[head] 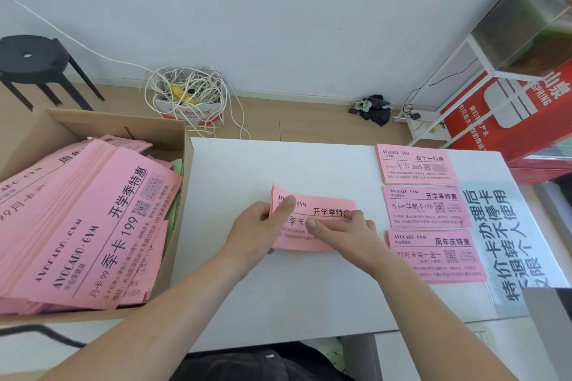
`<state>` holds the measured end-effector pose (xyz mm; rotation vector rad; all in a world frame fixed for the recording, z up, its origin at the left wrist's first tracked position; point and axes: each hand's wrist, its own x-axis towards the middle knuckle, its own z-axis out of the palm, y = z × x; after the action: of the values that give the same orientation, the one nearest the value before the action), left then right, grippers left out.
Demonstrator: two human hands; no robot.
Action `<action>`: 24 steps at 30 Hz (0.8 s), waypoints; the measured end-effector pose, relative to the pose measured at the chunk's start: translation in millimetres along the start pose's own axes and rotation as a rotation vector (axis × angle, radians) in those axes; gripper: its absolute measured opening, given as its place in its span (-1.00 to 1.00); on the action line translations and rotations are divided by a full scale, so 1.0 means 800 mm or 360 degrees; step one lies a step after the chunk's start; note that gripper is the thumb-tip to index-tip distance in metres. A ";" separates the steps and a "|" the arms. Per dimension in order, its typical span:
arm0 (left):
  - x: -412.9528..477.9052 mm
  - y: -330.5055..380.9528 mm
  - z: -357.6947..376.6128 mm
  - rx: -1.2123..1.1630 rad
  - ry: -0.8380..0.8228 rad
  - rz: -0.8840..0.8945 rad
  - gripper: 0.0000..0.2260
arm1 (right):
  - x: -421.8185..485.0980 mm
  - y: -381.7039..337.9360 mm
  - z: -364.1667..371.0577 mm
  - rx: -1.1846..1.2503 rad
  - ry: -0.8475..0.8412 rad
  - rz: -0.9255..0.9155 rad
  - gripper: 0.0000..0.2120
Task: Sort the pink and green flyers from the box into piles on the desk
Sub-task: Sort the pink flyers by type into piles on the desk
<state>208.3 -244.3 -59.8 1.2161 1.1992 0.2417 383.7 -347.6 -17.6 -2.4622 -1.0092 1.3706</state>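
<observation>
Three pink piles [425,206] on white desk [247,170]; flyers [322,206] gripped; black stool [31,56].

Fanned heap of pink flyers [93,219] in the open cardboard box [139,130] at left, print up; green sheets [177,165] peeking at its right edge. Small pink stack [325,206] at the middle of the white desk [278,164], gripped at both ends, left end lifted. Three flat pink piles [416,165] [425,207] [433,255] in a column at the right, close together.
</observation>
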 end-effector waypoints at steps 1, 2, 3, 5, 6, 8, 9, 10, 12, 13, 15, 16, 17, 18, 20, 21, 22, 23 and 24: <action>0.004 0.004 0.003 0.0098 0.0030 0.0022 -0.48 | 0.002 0.000 0.000 -0.0061 -0.0010 0.0018 -0.21; 0.007 0.006 0.005 0.0193 0.0065 0.0035 -0.54 | 0.005 0.000 0.001 -0.0139 -0.0010 0.0029 -0.20; 0.009 0.008 0.008 0.0267 0.0070 0.0043 -0.59 | 0.007 0.002 0.001 -0.0218 -0.0003 0.0027 -0.20; 0.009 0.013 0.013 0.0361 0.0049 0.0070 -0.74 | 0.011 0.010 0.002 -0.0343 0.0044 0.0000 -0.27; 0.010 0.014 0.015 0.0451 0.0054 0.0103 -0.85 | 0.014 0.015 0.004 -0.0399 0.0097 -0.0013 -0.37; 0.010 0.016 0.015 0.0594 0.0076 0.0177 -0.84 | 0.020 0.025 0.007 -0.0560 0.0249 -0.0119 -0.59; 0.011 0.014 0.014 0.0567 0.0090 0.0202 -0.81 | 0.023 0.032 0.009 -0.0583 0.0342 -0.0181 -0.61; 0.011 0.013 0.012 0.0482 0.0101 0.0221 -0.80 | 0.028 0.040 0.010 -0.0525 0.0458 -0.0230 -0.59; 0.010 0.012 0.006 0.0305 0.0125 0.0246 -0.79 | 0.038 0.052 0.007 -0.0272 0.0678 -0.0248 -0.46; 0.008 0.012 0.002 0.0244 0.0126 0.0261 -0.79 | 0.040 0.054 0.003 -0.0049 0.0732 -0.0218 -0.37; 0.005 0.011 -0.006 0.0201 0.0098 0.0327 -0.77 | 0.043 0.055 -0.005 0.0620 0.0659 -0.0181 -0.31; 0.005 0.012 -0.010 0.0201 0.0082 0.0371 -0.76 | 0.044 0.053 -0.011 0.0898 0.0594 -0.0190 -0.39; 0.006 0.015 -0.013 0.0191 0.0072 0.0415 -0.75 | 0.045 0.048 -0.019 0.1065 0.0545 -0.0192 -0.52; 0.009 0.018 -0.016 0.0182 0.0083 0.0452 -0.75 | 0.045 0.042 -0.026 0.1125 0.0537 -0.0212 -0.65; 0.017 0.023 -0.019 0.0188 0.0152 0.0514 -0.76 | 0.044 0.033 -0.035 0.1123 0.0664 -0.0320 -0.79; 0.021 0.026 -0.018 0.0187 0.0193 0.0538 -0.78 | 0.045 0.031 -0.036 0.1121 0.0751 -0.0360 -0.80; 0.025 0.027 -0.016 0.0165 0.0225 0.0556 -0.79 | 0.048 0.030 -0.035 0.1135 0.0819 -0.0375 -0.80; 0.029 0.027 -0.013 0.0135 0.0247 0.0546 -0.80 | 0.049 0.028 -0.032 0.1151 0.0866 -0.0378 -0.80; 0.033 0.026 -0.009 0.0110 0.0267 0.0512 -0.81 | 0.052 0.029 -0.028 0.1178 0.0896 -0.0368 -0.79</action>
<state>222.8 -213.0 -57.2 1.4716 1.1578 0.5543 427.4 -335.2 -43.9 -1.9057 -0.5007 0.7124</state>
